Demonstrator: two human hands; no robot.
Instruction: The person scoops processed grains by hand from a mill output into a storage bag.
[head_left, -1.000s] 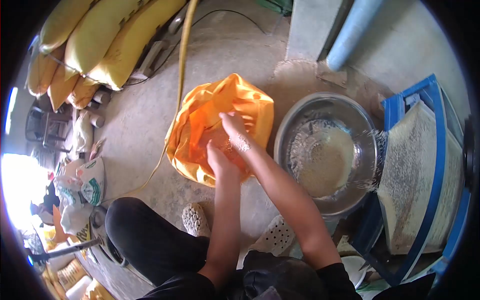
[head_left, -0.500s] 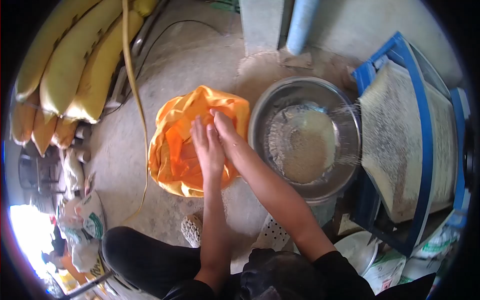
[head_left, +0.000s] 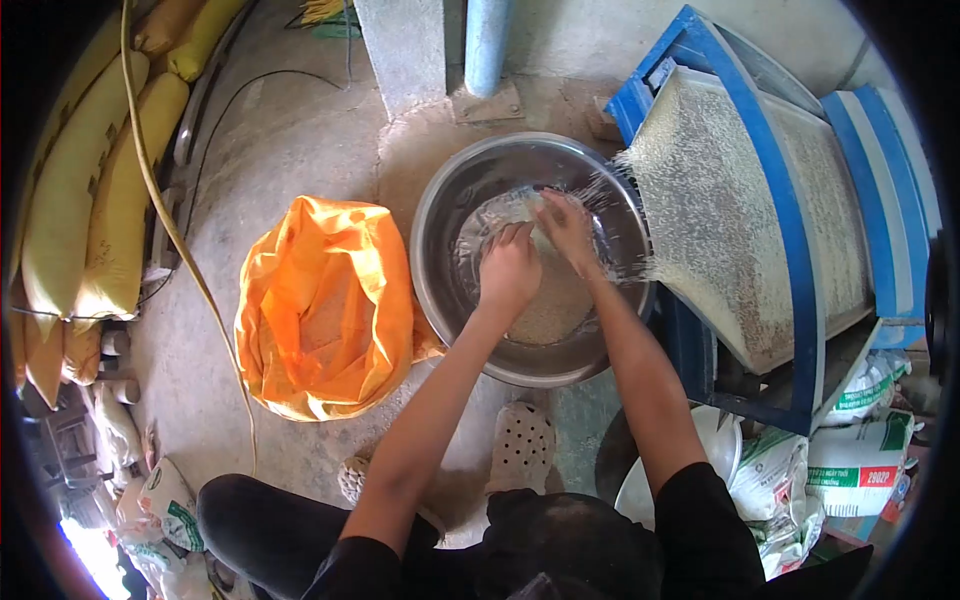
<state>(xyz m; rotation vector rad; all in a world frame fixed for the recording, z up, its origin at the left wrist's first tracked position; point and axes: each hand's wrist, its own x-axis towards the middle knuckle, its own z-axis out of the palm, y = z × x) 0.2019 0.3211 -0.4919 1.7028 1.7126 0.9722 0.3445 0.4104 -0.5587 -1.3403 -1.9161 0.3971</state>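
Left hand point(head_left: 511, 270) and right hand point(head_left: 567, 232) are curling over rice point(head_left: 552, 312) lying beneath them in steel basin point(head_left: 535, 379); any grasp unclear

A metal basin point(head_left: 540, 379) holding pale grain point(head_left: 552, 308) sits upright beside an open, crumpled orange sack point(head_left: 322, 325).

We see soft, fairly even daylight, a blown-out glare lower left (harsh, that), and fisheye-bent edges.

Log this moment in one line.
Left hand over metal basin | right hand likewise | grain spilling from blue machine | orange sack open beside basin
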